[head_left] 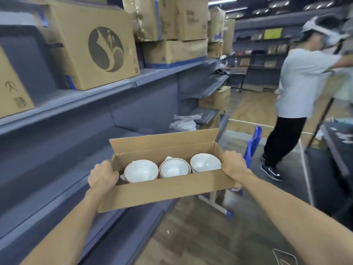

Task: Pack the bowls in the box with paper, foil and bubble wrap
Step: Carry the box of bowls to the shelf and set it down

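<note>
Gripping open box [164, 190] ends: left hand [103, 174], right hand [232, 162]; three bowls [172, 168] inside.

Indoor light is moderate and even, coming from ceiling strip lights [219, 2] at the top right; shadows are soft. Small glare spots sit on the white bowls [172, 168]. The whole frame is smeared by motion blur, strongest on the second person [303, 77] and the floor [191, 236]. Wide-angle distortion bends the shelves [76, 100] near the edges
</note>
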